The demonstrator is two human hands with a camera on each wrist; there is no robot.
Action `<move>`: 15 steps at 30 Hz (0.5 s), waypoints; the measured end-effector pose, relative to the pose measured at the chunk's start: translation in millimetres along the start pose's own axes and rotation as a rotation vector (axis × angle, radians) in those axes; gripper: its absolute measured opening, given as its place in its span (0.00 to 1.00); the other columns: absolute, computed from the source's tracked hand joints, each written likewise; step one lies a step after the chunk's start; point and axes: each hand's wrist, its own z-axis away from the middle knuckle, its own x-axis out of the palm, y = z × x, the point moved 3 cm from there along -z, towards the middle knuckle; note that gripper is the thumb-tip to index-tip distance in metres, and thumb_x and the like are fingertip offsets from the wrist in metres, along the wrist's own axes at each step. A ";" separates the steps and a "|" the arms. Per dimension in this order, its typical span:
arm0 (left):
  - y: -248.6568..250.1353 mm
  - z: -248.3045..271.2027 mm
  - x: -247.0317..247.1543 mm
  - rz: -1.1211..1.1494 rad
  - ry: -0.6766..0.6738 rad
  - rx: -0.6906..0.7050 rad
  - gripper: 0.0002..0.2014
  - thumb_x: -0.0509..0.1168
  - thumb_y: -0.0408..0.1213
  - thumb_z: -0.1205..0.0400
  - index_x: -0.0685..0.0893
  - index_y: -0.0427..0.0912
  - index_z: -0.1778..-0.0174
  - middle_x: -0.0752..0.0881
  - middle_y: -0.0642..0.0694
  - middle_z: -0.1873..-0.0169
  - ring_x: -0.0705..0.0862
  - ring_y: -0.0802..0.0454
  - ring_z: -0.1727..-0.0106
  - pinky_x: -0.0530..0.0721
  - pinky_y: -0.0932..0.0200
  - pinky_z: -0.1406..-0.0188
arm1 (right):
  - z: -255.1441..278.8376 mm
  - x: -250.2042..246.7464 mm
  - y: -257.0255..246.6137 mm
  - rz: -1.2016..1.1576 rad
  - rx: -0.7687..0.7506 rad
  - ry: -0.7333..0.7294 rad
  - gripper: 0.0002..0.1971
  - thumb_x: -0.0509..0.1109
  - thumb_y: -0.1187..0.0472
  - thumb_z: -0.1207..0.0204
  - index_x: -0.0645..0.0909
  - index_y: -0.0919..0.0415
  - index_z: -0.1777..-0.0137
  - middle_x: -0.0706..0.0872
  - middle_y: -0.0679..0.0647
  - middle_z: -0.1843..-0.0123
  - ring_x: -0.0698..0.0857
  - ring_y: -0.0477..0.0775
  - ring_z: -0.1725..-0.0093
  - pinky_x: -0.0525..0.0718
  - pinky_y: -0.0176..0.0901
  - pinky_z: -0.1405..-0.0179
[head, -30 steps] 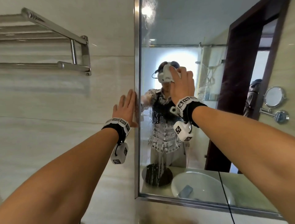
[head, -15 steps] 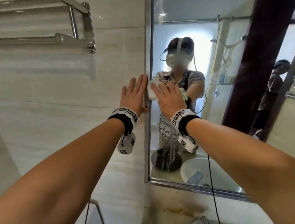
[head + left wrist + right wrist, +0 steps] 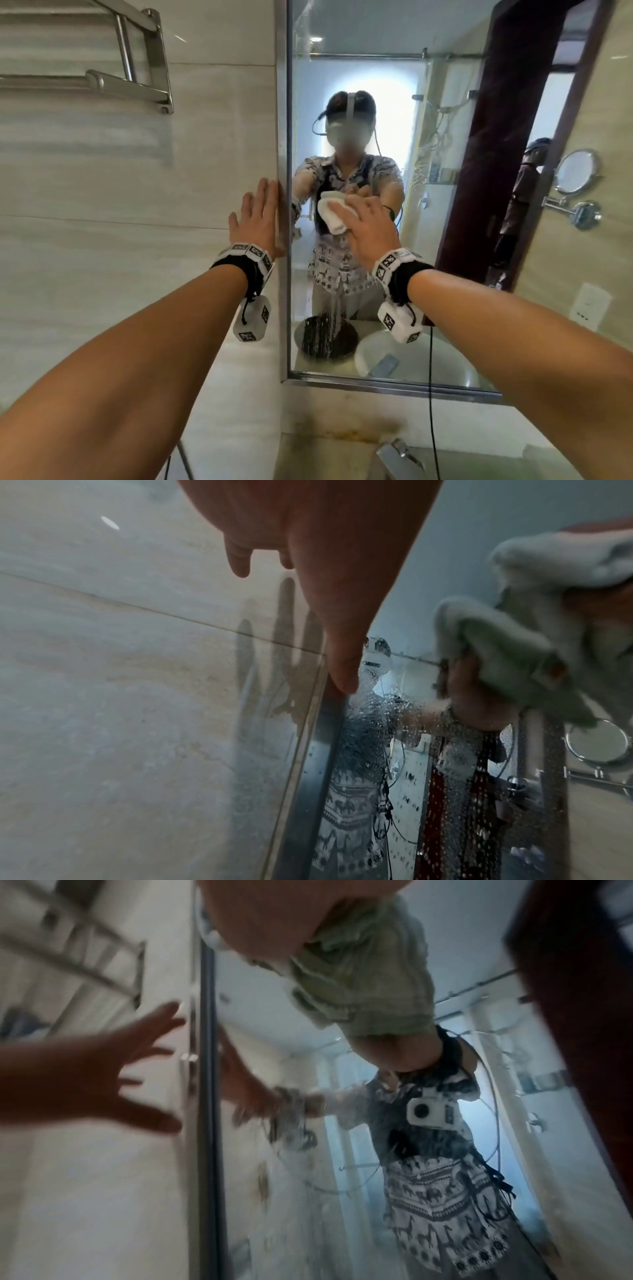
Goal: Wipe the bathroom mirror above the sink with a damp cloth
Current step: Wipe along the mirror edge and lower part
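The mirror hangs in a metal frame above the counter. My right hand holds a bunched white cloth against the glass at mid height, close to the left frame. My left hand lies flat with straight fingers on the tiled wall, its edge against the frame. In the left wrist view my left hand touches the frame, and the cloth is on the glass to its right. The right wrist view shows the cloth under my right hand, with my left hand spread on the wall.
Water drops and streaks cover the lower glass. A steel towel rack is fixed to the wall at the upper left. A faucet stands below on the stained counter. A black cable hangs from my right wrist.
My right hand has carried the cloth down the glass from head height, over to the left frame, then slightly right and lower. My left hand has stayed on the wall by the frame.
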 end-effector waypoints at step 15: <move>-17.3 -20.1 19.3 -0.079 0.055 0.149 0.71 0.82 0.56 0.35 0.29 0.50 0.15 0.38 0.55 0.14 0.40 0.44 0.13 0.53 0.31 0.18 | -6.0 -12.0 66.3 0.103 0.430 0.310 0.32 0.65 0.60 0.27 0.66 0.51 0.21 0.73 0.60 0.29 0.68 0.62 0.36 0.74 0.57 0.39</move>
